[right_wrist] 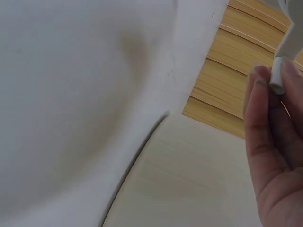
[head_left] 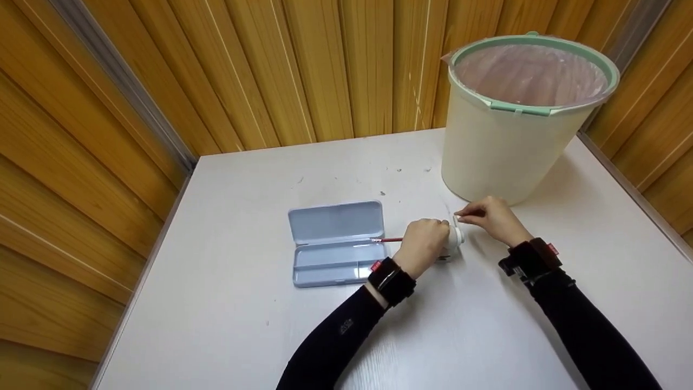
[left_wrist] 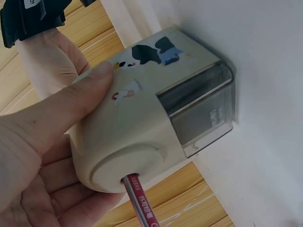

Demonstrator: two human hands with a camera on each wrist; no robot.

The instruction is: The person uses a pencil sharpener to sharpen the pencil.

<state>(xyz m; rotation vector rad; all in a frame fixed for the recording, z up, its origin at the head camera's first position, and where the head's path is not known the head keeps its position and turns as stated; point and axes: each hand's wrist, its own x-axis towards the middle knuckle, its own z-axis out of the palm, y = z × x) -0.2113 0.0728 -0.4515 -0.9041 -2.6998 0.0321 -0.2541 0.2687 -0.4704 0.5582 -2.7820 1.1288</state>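
Note:
My left hand (head_left: 425, 244) grips a white pencil sharpener (left_wrist: 128, 113) on the table, thumb on one side and fingers round the other. Animal stickers decorate its body, and a clear shavings drawer (left_wrist: 203, 118) shows on one side. From the round hole at its end sticks a red pencil (left_wrist: 141, 201), pointing toward the pencil case in the head view. On the sharpener's far end, my right hand (head_left: 495, 219) pinches the small white crank handle (right_wrist: 277, 75) between thumb and fingers.
A blue pencil case (head_left: 335, 225) lies with its lid up, left of the sharpener. Behind the right hand stands a tall cream bin (head_left: 498, 146) with a green rim and a plastic liner. Small dark specks dot the white table (head_left: 227, 249). Wood-patterned walls (head_left: 325, 70) enclose it.

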